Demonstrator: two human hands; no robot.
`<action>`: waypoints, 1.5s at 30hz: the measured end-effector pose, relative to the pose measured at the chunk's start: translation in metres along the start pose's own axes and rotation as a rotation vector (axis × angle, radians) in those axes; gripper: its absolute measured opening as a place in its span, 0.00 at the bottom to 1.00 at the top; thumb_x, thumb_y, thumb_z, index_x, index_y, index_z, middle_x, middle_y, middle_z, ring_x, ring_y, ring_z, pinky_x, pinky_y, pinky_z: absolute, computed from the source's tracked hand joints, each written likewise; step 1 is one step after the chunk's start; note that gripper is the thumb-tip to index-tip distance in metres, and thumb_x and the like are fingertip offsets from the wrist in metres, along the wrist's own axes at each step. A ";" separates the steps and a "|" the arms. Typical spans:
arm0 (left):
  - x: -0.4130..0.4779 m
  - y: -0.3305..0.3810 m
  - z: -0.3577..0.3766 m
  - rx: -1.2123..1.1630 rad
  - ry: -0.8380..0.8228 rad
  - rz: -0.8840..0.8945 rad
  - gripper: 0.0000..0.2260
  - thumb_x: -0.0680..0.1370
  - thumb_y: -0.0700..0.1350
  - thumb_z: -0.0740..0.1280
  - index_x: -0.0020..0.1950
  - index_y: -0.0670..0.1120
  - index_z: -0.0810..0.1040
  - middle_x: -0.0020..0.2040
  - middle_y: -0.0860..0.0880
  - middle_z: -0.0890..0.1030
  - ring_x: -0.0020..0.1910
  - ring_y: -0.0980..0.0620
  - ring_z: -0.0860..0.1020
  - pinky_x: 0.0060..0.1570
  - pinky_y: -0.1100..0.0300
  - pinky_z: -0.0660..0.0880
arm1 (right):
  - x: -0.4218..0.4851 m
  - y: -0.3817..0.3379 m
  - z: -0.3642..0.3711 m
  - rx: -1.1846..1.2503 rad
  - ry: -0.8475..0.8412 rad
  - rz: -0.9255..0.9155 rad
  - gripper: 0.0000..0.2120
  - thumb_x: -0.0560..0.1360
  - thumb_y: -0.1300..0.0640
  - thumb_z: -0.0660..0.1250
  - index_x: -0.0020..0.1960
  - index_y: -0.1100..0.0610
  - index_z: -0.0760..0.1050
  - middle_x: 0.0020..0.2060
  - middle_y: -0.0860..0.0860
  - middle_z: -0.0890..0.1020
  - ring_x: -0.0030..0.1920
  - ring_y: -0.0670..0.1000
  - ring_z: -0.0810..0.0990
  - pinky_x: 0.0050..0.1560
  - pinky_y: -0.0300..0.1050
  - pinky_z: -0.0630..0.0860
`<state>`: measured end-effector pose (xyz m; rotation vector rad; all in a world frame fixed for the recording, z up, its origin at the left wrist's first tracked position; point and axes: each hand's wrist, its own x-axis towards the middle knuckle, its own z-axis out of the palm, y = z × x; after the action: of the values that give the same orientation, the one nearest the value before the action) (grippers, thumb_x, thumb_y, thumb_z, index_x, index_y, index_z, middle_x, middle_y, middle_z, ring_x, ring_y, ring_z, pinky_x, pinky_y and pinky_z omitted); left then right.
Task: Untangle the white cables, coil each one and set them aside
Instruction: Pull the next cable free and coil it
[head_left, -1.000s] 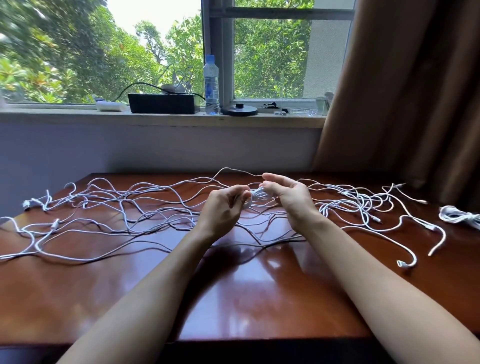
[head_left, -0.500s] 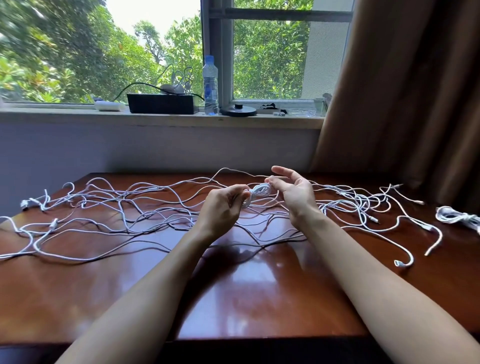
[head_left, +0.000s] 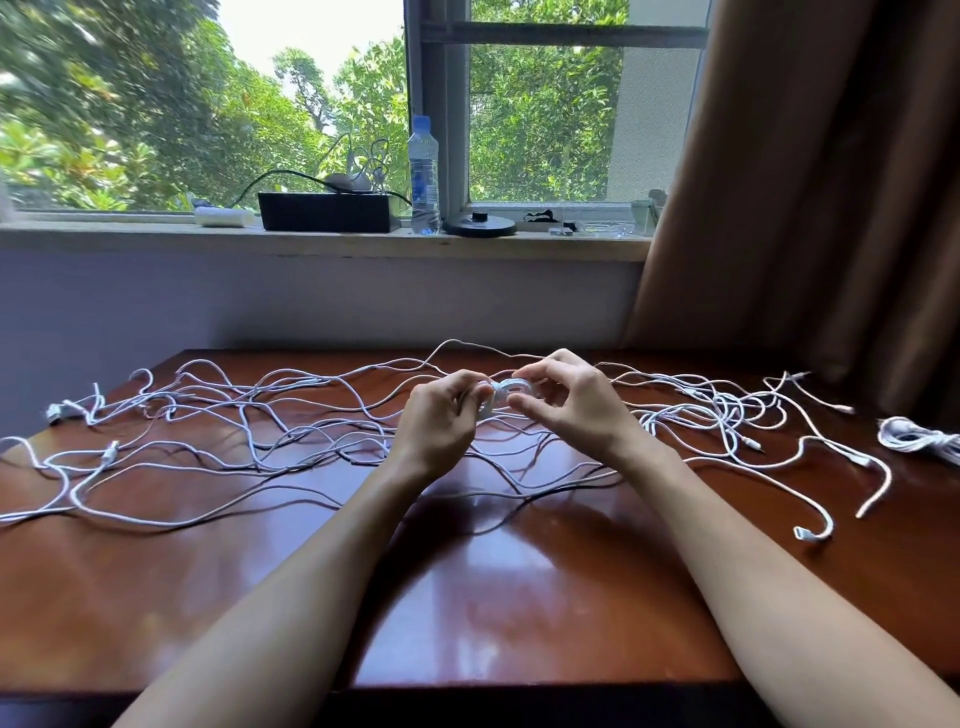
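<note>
Dark wood table carries the lot. The white cables sprawl across its far half, edge to edge: loose runs on the left, a tighter knot right of centre. One finished bundle lies apart at the far right edge, by the curtain.

The hands meet mid-table, just over the tangle. The left hand, fingers curled, pinches the left rim of a small coil. The right hand pinches its right rim btwn thumb & fingertips. So the coil sits directly btwn the two hands, clamped from both sides.

The set-aside spot lies off to the right, so the right hand is nearer & prob. the one to carry the coil over. A raised strand arcs behind the hands. Whether it's this coil's tail can't be told.
</note>
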<state>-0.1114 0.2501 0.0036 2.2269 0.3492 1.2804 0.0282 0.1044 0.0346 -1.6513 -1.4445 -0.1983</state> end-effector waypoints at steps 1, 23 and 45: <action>0.000 0.000 0.000 -0.002 -0.005 -0.001 0.10 0.79 0.50 0.65 0.51 0.49 0.85 0.41 0.54 0.85 0.40 0.55 0.82 0.45 0.55 0.78 | 0.001 0.002 0.000 -0.014 0.009 -0.018 0.11 0.73 0.57 0.78 0.54 0.57 0.84 0.45 0.50 0.78 0.41 0.45 0.78 0.45 0.29 0.72; 0.039 0.045 0.052 0.088 -0.296 0.079 0.13 0.79 0.55 0.68 0.58 0.49 0.79 0.50 0.49 0.83 0.52 0.46 0.78 0.54 0.50 0.75 | -0.013 0.036 -0.077 -0.256 0.116 0.043 0.08 0.73 0.51 0.77 0.47 0.54 0.84 0.43 0.45 0.78 0.45 0.45 0.79 0.47 0.35 0.73; 0.029 0.190 0.244 -0.071 -0.681 0.366 0.13 0.77 0.59 0.69 0.52 0.51 0.82 0.45 0.52 0.83 0.46 0.52 0.81 0.46 0.55 0.78 | -0.171 0.078 -0.245 -0.535 0.447 0.451 0.11 0.66 0.53 0.82 0.44 0.58 0.87 0.42 0.51 0.88 0.42 0.44 0.83 0.45 0.34 0.73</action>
<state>0.1046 0.0286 0.0353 2.5670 -0.3669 0.5988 0.1464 -0.1810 0.0276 -2.1399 -0.6876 -0.6913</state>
